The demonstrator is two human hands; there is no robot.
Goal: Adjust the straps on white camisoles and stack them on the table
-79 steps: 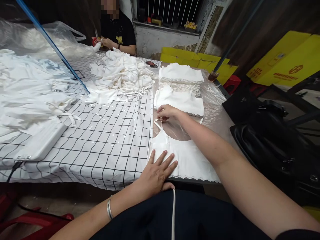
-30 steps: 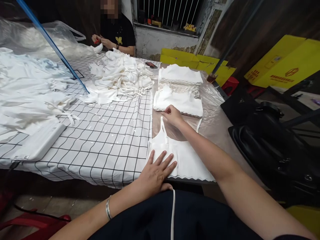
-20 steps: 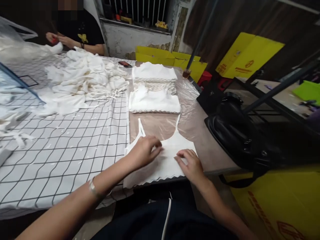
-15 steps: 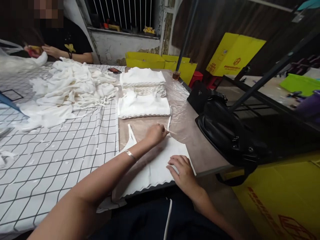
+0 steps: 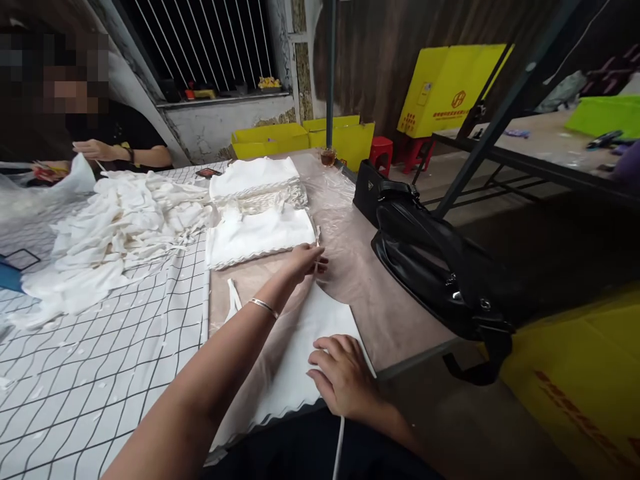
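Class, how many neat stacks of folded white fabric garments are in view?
2: the front stack of white garments lies near the person's left hand; the back stack sits just behind it, its lower front partly hidden.

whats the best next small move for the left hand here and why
Probably draw the strap beside the left hand out straight: the other strap of the white garment lies extended on the opposite side, and the right hand rests on the cloth, so it could steady it.
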